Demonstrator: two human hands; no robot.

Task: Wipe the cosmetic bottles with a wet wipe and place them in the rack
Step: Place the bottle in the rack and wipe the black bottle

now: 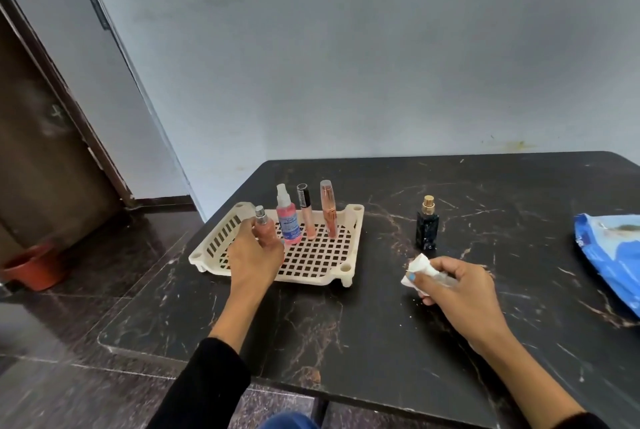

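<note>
- Cream plastic, with a grid floor: the rack (322, 255) sits left of centre in the frame on the black marble-look table (346, 324), and three bottles already stand upright along its far edge: a pink spray bottle (288, 217), a slim black-capped tube (306, 210) and a peach tube with a clear cap (328, 209).
- The left hand (254, 257) curls its fingers around a small silver-capped pink bottle (264, 229) and holds it upright at the rack's left part, just beside the spray bottle; whether its base touches the grid I cannot tell.
- The right hand (457, 290), lower right of centre, grips a crumpled white wet wipe (417, 269) just above the table.
- One dark bottle with a gold cap (427, 226) stands on the table, right of the rack and well apart from it; it appears to be the last one left to wipe and place.
- A blue wipes pack (609, 252) lies at the right edge of the frame.
- By my judgement the task is near its end: three placed, a fourth going in, one remaining.
</note>
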